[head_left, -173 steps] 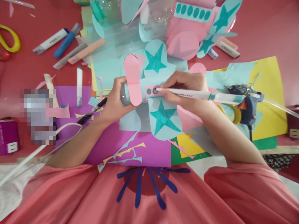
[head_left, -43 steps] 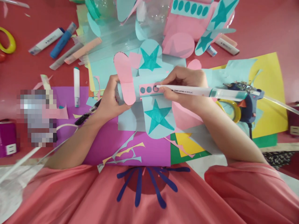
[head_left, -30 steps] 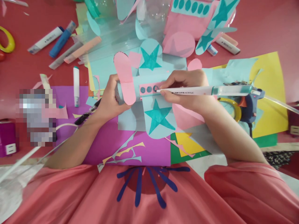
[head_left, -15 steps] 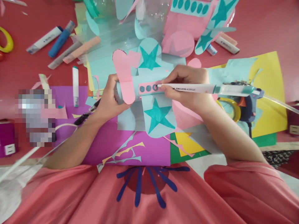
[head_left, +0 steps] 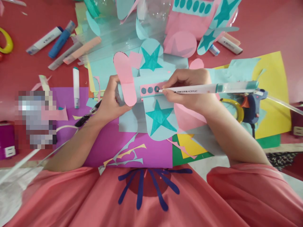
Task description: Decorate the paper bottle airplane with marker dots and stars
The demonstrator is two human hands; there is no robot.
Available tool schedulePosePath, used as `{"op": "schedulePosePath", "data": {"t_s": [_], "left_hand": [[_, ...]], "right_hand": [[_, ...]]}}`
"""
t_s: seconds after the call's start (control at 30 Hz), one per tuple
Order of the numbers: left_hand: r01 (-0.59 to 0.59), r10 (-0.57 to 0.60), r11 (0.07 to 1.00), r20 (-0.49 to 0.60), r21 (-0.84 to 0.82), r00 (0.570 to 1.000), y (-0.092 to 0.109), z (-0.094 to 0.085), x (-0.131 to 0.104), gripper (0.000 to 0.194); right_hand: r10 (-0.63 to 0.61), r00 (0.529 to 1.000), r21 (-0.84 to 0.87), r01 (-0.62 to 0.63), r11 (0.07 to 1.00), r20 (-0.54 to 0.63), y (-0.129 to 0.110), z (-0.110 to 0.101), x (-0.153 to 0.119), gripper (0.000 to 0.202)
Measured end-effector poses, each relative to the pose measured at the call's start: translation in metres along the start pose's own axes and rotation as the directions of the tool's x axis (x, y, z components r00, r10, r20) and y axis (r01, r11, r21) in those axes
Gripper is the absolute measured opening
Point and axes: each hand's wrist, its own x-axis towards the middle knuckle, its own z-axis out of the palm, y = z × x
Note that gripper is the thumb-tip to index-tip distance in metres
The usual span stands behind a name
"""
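A light blue paper tube (head_left: 146, 78) lies sideways in front of me, with a pink paper propeller (head_left: 126, 82) at its left end. Two rounded blue wings with teal stars, one of them the near wing (head_left: 162, 118), stick out above and below it. My left hand (head_left: 111, 99) is wrapped round the tube's left end. In my right hand (head_left: 188, 88) is a white and teal marker (head_left: 201, 89), its tip touching the third dark dot on a pink strip (head_left: 151, 89) along the tube. The strip's right end is hidden by my fingers.
Several markers, including a blue one (head_left: 62, 39), lie at the upper left. A pink paper model (head_left: 189, 22) stands at the back. On the right are a glue gun (head_left: 253, 107) and yellow-handled scissors (head_left: 239, 110). Purple paper (head_left: 151, 151) with scraps lies in front.
The third dot, an open ring before, now looks mostly filled in. The marker and my right hand have shifted slightly. My left hand keeps its hold.
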Motion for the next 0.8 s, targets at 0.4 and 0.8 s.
{"op": "schedulePosePath", "data": {"t_s": [0.4,0.8], "left_hand": [[-0.041,0.041,0.999,0.002,0.020,0.999,-0.0059,-0.0003,-0.0002,0.062],[-0.019,0.019,1.000,0.031,0.010,0.999,-0.0025,-0.0001,-0.0001,0.062]], "right_hand": [[-0.047,0.994,0.025,0.050,0.998,-0.096,0.0012,0.0041,-0.0027,0.009],[0.054,0.997,0.023,-0.055,0.998,0.051,0.0012,-0.0022,0.0010,0.014]]}}
